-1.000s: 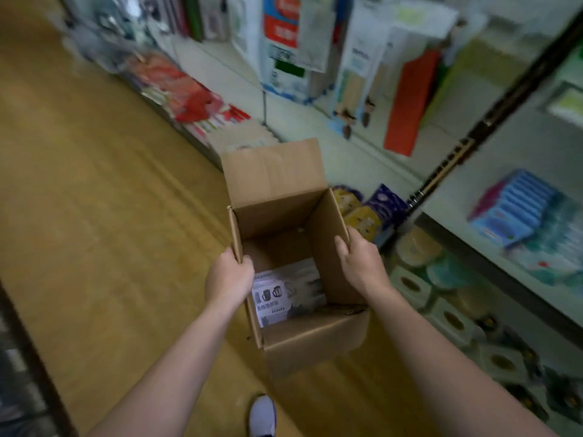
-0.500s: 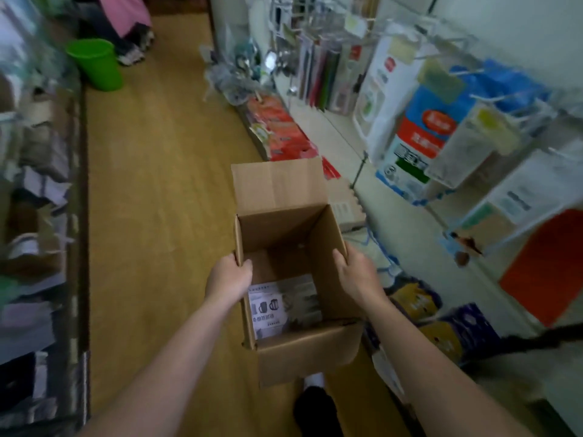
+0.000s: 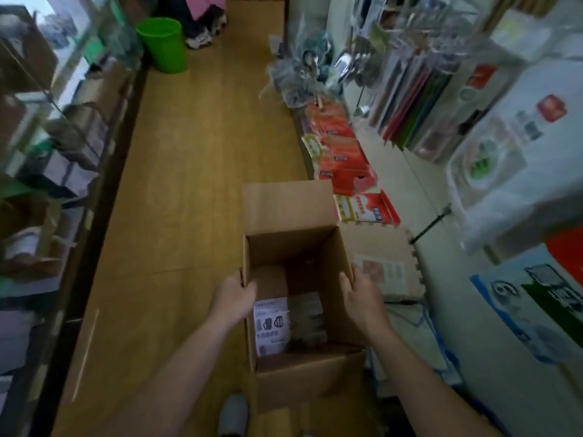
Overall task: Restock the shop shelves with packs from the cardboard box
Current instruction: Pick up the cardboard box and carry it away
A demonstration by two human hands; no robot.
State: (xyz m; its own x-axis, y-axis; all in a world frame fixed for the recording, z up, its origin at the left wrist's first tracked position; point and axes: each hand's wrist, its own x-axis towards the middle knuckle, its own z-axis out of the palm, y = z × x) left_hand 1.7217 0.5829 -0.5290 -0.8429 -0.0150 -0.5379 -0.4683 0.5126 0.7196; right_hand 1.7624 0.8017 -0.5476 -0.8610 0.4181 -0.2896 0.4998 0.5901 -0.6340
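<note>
Head view: brown cardboard box (image 3: 287, 209), printed pack (image 3: 271, 326) inside, walls in grip of left hand (image 3: 233, 298) and right hand (image 3: 362, 298).

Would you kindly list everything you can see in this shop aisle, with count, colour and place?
cardboard box: one, brown, open-topped, held mid-aisle
pack: at least one, white with dark print, at the box's bottom
red packs: several, red, low shelf on the right
bucket: one, green, on the floor far up the aisle
floor: yellow-brown, down the middle
shoe: one, grey, below the box
left hand: grips the box's left wall
right hand: grips the box's right wall
</note>
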